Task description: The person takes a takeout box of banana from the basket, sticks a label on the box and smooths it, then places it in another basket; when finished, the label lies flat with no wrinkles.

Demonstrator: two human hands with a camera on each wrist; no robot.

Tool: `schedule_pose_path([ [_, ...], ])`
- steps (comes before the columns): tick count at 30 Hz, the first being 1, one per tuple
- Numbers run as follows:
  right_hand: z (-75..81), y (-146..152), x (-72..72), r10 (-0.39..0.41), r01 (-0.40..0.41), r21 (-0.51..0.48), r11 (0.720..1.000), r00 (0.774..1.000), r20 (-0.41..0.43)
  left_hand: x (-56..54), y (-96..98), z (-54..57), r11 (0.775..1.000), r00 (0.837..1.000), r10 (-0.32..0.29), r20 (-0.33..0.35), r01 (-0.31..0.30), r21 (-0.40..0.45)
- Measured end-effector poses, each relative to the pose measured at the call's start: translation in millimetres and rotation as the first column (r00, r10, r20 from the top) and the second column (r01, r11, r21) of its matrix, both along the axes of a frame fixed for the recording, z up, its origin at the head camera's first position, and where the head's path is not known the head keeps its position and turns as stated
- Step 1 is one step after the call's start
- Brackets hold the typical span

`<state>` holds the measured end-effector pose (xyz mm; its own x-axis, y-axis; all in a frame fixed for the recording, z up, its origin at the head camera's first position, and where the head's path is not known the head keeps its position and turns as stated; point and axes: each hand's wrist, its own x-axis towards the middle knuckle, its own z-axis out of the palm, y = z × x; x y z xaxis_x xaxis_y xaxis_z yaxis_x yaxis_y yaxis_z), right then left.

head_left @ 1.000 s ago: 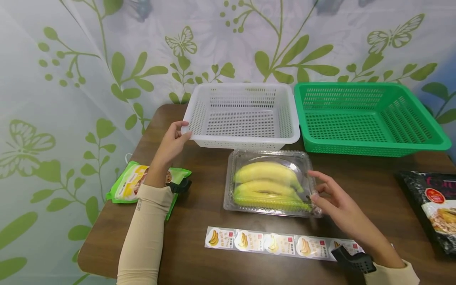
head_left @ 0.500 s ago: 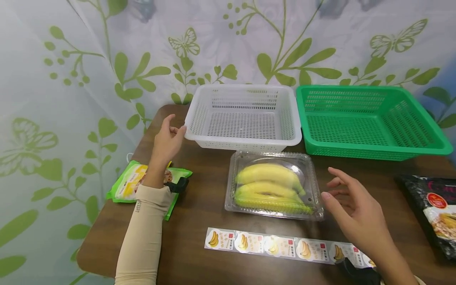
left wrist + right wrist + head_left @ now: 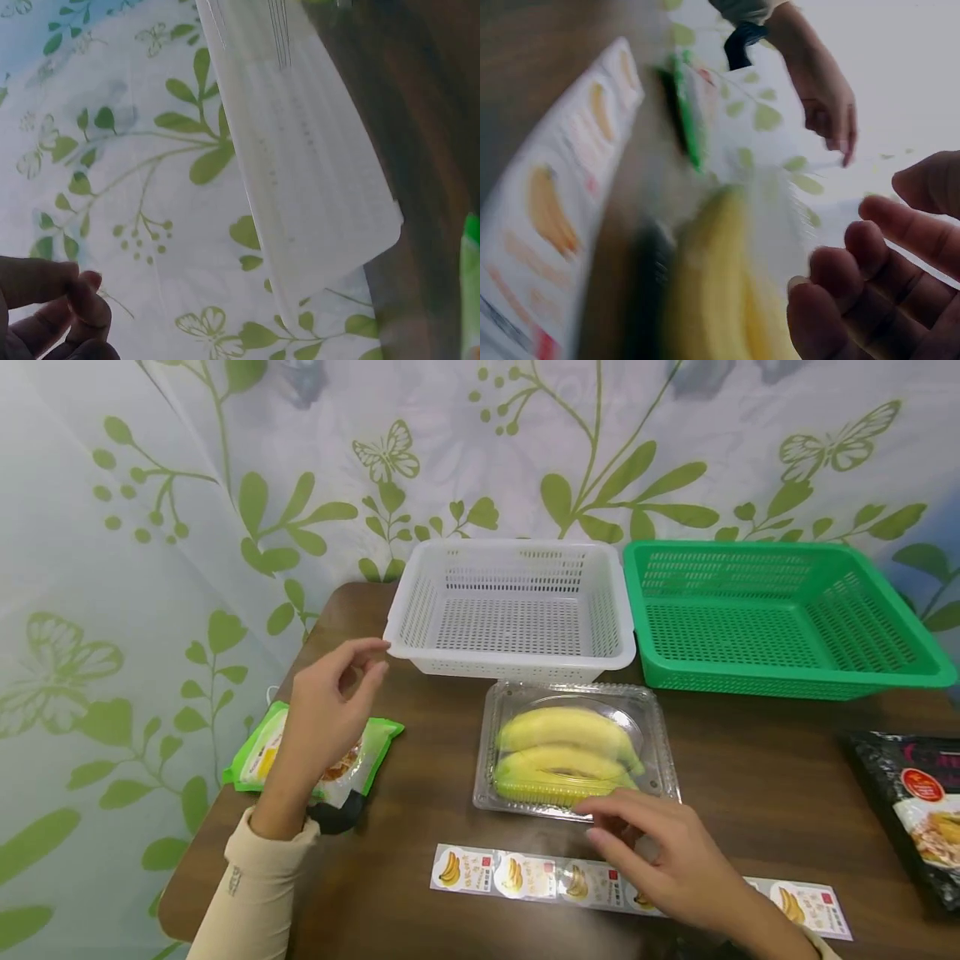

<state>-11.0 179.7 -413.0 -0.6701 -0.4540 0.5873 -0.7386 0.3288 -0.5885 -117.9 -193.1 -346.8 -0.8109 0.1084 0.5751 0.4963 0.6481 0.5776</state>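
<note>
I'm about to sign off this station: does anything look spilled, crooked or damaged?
Nothing stands out, and no spill shows. The white basket and green basket stand upright side by side, and the clear box of bananas looks closed and intact. The strip of banana labels runs slightly aslant; the right hand hides part of it.

Bananas (image 3: 566, 731) are held in a box (image 3: 645, 702). One basket (image 3: 517, 662) is put behind the box, a second basket (image 3: 795, 682) behind and to the right. A sticker strip (image 3: 525, 876) is laid in front of the box. One bag (image 3: 371, 747) is placed to its left (another bag (image 3: 911, 802), far to its right).
</note>
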Motion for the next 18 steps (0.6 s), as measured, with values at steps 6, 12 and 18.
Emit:
schedule_pose_path([
  [6, -17.5, -18.0, 2.3, 0.084, -0.089, 0.037, 0.995, 0.99, 0.114, 42.8, 5.9, -15.6, 0.992, 0.993, -0.105, 0.056, 0.109, -0.057],
  [12, -32.4, -31.9, 3.1, 0.094, -0.101, 0.033, 0.994, 0.982, 0.166, 67.0, 18.5, -33.3, 0.927, 0.921, -0.343, 0.187, 0.364, -0.093],
  [18, -48.3, -45.4, 7.2, 0.011, -0.018, 0.172, 0.985, 0.999, 0.039, 82.7, 24.9, -49.6, 0.836, 0.829, -0.455, 0.326, 0.523, -0.164],
])
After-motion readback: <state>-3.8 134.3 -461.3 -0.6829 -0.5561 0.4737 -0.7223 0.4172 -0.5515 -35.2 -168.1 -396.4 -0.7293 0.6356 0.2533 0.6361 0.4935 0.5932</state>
